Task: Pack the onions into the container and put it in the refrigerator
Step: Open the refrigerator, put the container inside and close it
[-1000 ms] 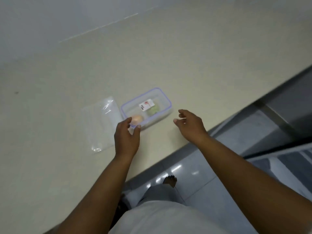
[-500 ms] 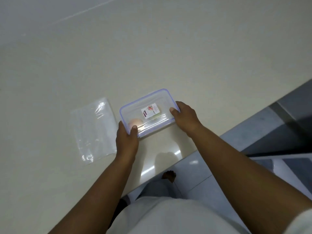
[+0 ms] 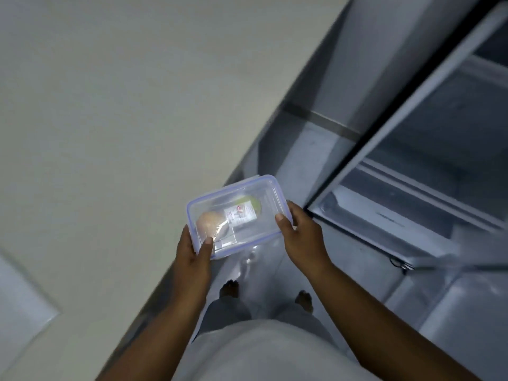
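Observation:
A clear plastic container [image 3: 255, 196] with a blue-rimmed lid is held in the air past the counter's edge, above the floor. Through the lid I see a pale brown onion [image 3: 210, 222] at its left end, a white label and something pale green at the far side. My left hand [image 3: 192, 250] grips the container's near-left corner, thumb on the lid. My right hand [image 3: 301, 236] holds its right end, thumb on the lid's rim. The refrigerator [image 3: 428, 171] stands open at the right, with pale shelves showing.
The beige counter [image 3: 123, 105] fills the left. An empty clear plastic bag [image 3: 19, 306] lies at the counter's lower left edge of view. Below are a glossy grey floor, my two bare feet and my light shirt.
Both hands have lifted the container off the counter and carried it right, past the counter edge. My view has swung right, bringing the open refrigerator in.

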Action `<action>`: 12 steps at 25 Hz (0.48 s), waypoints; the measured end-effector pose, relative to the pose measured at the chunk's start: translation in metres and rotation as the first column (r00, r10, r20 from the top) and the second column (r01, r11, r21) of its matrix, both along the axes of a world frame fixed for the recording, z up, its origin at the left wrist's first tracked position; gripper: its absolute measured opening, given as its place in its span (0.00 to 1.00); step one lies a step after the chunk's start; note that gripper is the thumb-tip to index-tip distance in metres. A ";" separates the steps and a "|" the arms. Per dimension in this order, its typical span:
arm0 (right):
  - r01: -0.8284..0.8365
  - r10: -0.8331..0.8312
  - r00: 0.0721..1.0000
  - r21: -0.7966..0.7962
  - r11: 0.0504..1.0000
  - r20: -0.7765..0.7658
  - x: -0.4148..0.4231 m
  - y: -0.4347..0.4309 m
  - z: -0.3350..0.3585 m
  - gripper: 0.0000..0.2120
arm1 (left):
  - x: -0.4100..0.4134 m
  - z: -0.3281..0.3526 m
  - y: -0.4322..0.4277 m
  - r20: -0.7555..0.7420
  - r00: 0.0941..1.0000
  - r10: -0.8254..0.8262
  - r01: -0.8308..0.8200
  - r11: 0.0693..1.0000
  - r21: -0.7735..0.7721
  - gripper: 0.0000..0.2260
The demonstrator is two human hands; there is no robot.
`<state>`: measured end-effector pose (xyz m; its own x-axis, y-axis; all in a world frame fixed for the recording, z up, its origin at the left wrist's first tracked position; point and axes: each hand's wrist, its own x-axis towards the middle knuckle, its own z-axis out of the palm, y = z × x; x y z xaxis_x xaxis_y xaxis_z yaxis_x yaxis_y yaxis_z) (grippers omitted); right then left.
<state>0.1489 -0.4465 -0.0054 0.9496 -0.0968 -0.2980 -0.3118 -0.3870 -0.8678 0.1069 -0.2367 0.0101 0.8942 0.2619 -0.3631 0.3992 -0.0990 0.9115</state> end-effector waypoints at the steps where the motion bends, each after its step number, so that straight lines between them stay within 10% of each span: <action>1: 0.074 -0.075 0.997 -0.014 0.997 -0.020 -0.010 -0.035 -0.006 0.14 | 0.003 -0.007 -0.033 -0.025 0.997 -0.071 0.071 0.997 -0.025 0.18; 12: 0.663 -0.677 0.729 -0.143 0.735 -0.100 -0.063 -0.297 -0.124 0.18 | 0.066 -0.126 -0.322 -0.205 0.782 -0.589 0.564 0.808 -0.169 0.22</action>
<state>0.0860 -0.7439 -0.1291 0.5776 -0.7253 -0.3746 -0.6316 -0.1063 -0.7680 0.1726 -0.5583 -0.1156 0.7510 -0.3206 -0.5772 0.4975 -0.3000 0.8139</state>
